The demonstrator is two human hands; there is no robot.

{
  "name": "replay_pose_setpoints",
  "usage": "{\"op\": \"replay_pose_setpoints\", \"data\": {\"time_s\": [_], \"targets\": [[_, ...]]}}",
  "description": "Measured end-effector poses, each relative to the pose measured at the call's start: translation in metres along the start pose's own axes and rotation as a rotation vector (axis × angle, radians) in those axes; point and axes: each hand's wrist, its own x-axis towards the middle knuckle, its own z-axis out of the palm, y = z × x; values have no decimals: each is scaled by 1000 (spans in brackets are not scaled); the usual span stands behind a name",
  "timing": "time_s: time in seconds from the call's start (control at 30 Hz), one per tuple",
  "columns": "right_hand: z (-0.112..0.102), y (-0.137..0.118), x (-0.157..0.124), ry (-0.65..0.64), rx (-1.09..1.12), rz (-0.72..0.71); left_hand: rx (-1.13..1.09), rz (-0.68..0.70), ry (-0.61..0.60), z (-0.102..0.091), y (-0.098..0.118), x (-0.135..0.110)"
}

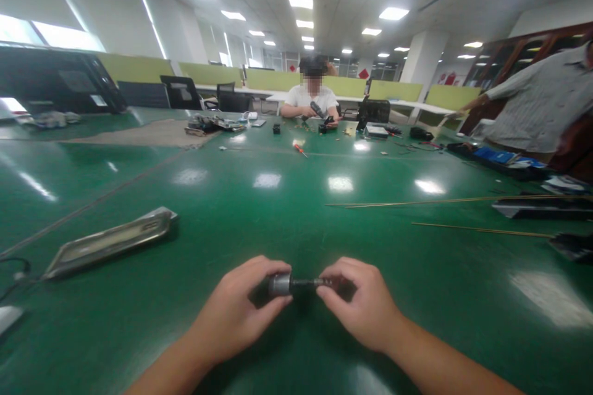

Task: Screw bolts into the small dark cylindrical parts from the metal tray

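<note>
Just above the table, near its front edge, my left hand [245,296] pinches a short silver-grey metal cylinder [280,284] between thumb and fingers. A thin dark rod [303,282] runs level from the cylinder to the right. My right hand [359,299] has its thumb and fingertips closed on the rod's thicker right end [323,282]. A dark reddish part shows faintly inside the curl of that hand; its kind is unclear. Whether the rod is joined to the cylinder or only touches it, I cannot tell.
On the green table [222,197] a shallow metal tray [113,244] lies left. Long thin brass-coloured rods [417,202] extend from the right. A red-handled screwdriver [299,149] lies farther back. Across the table a person [311,99] holds a tool; another person [542,99] stands right.
</note>
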Motion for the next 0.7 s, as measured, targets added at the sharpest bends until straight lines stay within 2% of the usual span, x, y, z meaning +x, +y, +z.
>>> {"op": "replay_pose_setpoints", "data": {"time_s": [0.23,0.7], "targets": [[-1,0,0,-2,-1,-1,-14,81,16,-4,2,2],[-2,-3,0,15,9,-4,-3,51,4,-7,1,3]]}}
